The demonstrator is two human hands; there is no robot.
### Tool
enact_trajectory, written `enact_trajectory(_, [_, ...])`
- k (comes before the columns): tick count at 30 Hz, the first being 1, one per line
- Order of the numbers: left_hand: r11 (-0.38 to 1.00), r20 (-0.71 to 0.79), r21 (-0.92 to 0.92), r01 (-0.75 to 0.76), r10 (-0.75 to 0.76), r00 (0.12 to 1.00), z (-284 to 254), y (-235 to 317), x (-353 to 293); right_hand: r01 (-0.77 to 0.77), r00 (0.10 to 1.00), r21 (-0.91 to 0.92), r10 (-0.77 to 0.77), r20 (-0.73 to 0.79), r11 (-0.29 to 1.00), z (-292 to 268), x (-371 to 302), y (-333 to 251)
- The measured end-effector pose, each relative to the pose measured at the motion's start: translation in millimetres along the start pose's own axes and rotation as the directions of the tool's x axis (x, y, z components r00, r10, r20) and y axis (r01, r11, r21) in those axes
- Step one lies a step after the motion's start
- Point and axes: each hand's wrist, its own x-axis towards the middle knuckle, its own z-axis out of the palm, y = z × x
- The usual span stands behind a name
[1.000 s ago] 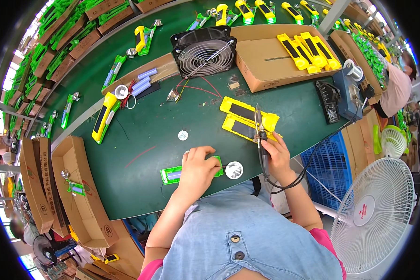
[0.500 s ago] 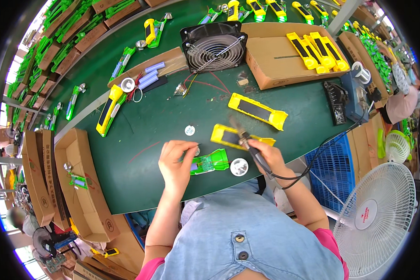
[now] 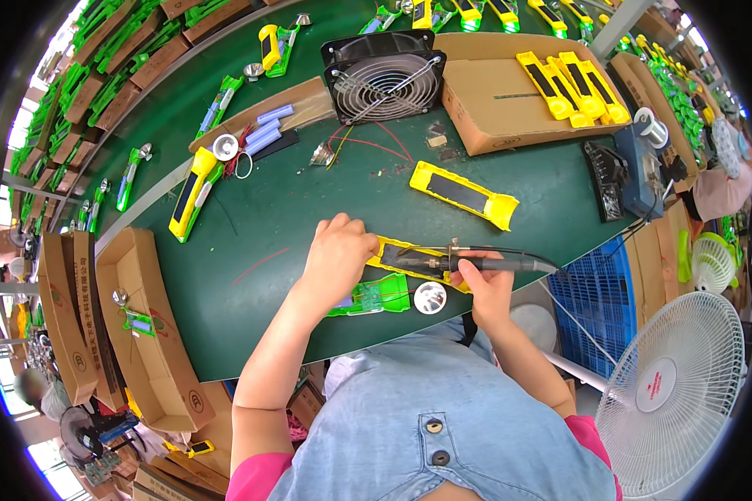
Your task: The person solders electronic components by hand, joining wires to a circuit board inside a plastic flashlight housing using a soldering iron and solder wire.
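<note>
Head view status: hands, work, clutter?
Right hand grips soldering iron. Left hand at yellow lamp casing's left end, grip unclear. Green housing and reflector close by.

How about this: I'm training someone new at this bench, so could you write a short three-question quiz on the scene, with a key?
1. Multiple choice: what does the person's right hand hold?
A) a blue cell
B) a black-handled corded tool
C) a cardboard tray

2. True or false: the round silver reflector lies to the left of the open green casing.

3. Fill in the colour: the left hand is at the left end of a ____ casing part with a dark panel.

Key:
1. B
2. False; it lies to the right.
3. Yellow
</note>
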Motion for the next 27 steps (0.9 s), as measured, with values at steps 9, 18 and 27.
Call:
enact_trajectory(9, [0.995, 0.223, 0.080, 0.061, -0.078, 0.972, 1.2, 6.4, 11.6, -0.044, 0.999, -0.037, 0.044, 0.004, 0.998, 6.4, 1.7, 9.9])
enact_trajectory(18, [0.971, 0.236, 0.209, 0.118, -0.168, 0.957, 9.4, 11.8, 15.6, -0.071, 0.997, -0.071, 0.072, 0.008, 0.995, 9.4, 3.0, 8.1])
enact_trajectory(27, [0.967, 0.333, 0.225, 0.117, -0.190, 0.924, 3.6, 15.5, 22.3, -0.110, 0.994, -0.103, 0.112, 0.015, 0.989, 10.8, 3.2, 5.5])
